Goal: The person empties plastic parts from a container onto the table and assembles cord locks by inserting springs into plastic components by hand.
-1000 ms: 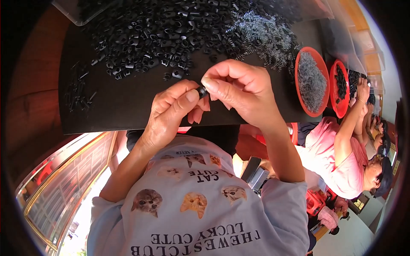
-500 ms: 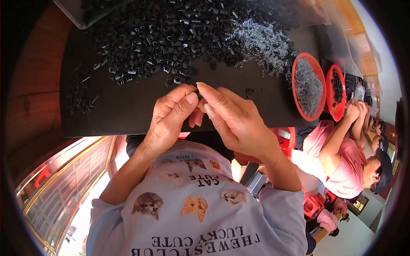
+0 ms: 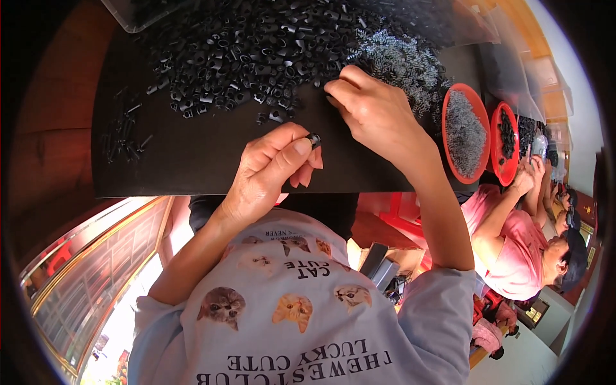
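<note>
Between the thumb and fingers of my left hand (image 3: 266, 170) is a small black tubular plastic part (image 3: 313, 139), held above the table's near edge. My right hand (image 3: 378, 112) reaches forward with curled fingers, at the border between a heap of black tubular parts (image 3: 237, 58) and a pile of small metal springs (image 3: 404, 67). Its fingertips are partly turned away, so whatever they pinch is hidden.
Slim black pieces (image 3: 125, 131) lie at the left of the dark table (image 3: 212, 160). On the right stand a red bowl of springs (image 3: 465, 135) and a red bowl with black parts (image 3: 505, 141). A person in pink (image 3: 507, 237) works beyond.
My right hand has left the left hand and moved forward to the heap's edge. The left hand stays near its place, and the black part in it now shows more clearly.
</note>
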`<state>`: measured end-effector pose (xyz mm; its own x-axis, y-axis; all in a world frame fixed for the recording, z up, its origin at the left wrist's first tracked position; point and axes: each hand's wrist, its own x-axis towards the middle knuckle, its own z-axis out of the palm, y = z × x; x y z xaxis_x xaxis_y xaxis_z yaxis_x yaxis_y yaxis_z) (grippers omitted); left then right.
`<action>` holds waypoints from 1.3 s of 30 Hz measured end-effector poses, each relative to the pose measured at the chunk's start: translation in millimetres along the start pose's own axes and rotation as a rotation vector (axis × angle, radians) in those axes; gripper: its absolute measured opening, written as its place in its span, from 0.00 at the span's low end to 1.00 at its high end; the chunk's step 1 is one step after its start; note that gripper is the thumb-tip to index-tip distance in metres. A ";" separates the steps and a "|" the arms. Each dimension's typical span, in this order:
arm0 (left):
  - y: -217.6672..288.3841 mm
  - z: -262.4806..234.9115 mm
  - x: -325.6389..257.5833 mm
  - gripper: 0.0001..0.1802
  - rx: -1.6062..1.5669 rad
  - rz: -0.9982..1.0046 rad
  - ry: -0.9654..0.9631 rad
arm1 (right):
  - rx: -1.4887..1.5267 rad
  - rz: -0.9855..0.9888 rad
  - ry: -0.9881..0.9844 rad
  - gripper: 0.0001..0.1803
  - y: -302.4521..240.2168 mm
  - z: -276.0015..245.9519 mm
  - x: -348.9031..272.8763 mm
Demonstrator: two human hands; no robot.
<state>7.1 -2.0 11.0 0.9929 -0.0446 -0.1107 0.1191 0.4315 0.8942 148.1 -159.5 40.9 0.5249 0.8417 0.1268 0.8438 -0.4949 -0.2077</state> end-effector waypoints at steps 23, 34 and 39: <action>-1.5 -1.9 -1.2 0.15 -0.040 -0.006 0.003 | 0.250 -0.017 -0.041 0.09 -6.2 0.3 6.2; -0.6 -2.0 -1.5 0.16 -0.084 -0.032 0.018 | 1.143 0.325 -0.070 0.04 -24.8 -31.3 -18.5; 1.5 -0.3 -0.1 0.16 -0.055 -0.050 0.006 | 1.253 0.384 -0.073 0.03 -30.0 -33.1 -24.2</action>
<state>7.2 -1.1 12.2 0.9856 -0.0625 -0.1574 0.1680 0.4778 0.8623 113.8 -172.3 76.1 0.6661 0.7223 -0.1860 -0.0537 -0.2022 -0.9779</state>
